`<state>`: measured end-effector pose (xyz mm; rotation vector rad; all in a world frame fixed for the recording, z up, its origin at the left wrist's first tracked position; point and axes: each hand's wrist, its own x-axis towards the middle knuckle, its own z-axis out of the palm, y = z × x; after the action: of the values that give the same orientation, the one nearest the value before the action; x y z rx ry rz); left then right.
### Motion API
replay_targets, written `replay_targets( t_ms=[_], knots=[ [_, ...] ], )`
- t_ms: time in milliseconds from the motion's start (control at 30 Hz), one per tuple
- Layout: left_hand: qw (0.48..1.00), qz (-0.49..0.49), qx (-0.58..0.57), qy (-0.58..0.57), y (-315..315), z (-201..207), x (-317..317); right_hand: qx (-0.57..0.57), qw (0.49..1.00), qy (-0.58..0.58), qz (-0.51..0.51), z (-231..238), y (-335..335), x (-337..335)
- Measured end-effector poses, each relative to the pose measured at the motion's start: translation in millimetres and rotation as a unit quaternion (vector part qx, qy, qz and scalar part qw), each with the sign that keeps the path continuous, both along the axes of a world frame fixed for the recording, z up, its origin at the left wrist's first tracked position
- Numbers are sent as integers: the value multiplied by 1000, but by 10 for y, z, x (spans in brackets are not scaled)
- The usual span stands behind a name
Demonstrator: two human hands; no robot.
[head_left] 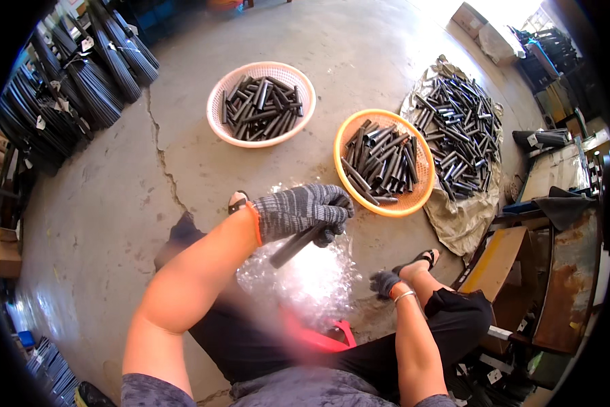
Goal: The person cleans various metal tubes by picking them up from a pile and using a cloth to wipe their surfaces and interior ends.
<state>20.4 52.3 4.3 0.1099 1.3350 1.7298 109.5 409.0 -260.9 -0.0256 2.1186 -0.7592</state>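
Observation:
My left hand [301, 211], in a grey knitted glove with an orange cuff, is closed round a short black tube [292, 248]. The tube slants down to the left from my fingers, above a shiny heap of clear plastic [311, 281]. Lower and to the right, my right hand [385, 285] wears a similar glove beside my right foot; its fingers are too small and blurred to read. Beyond my left hand stands an orange basket [339, 150] of black tubes [379, 159]. A pale pink basket [213, 112] farther off also holds black tubes.
A spread of many black tubes [457, 129] lies on a crumpled tan sheet [464, 227] at the right. Between my legs is a red plastic object [328, 339], partly blurred. Bundles of long dark rods [91, 81] stand at far left; an open cardboard box [498, 261] is at right.

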Motion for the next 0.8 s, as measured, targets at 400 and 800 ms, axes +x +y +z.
replay_targets(
  t_ms=[400, 800],
  knots=[
    [989, -76, -72, 102, 36, -17, 2, -346, 900, -37, -262, 1092, -1046, -184],
    [971, -137, -116, 159, -3, -62, 58, -518, 847, -9, -121, 1955, -1643, -286]
  ],
)
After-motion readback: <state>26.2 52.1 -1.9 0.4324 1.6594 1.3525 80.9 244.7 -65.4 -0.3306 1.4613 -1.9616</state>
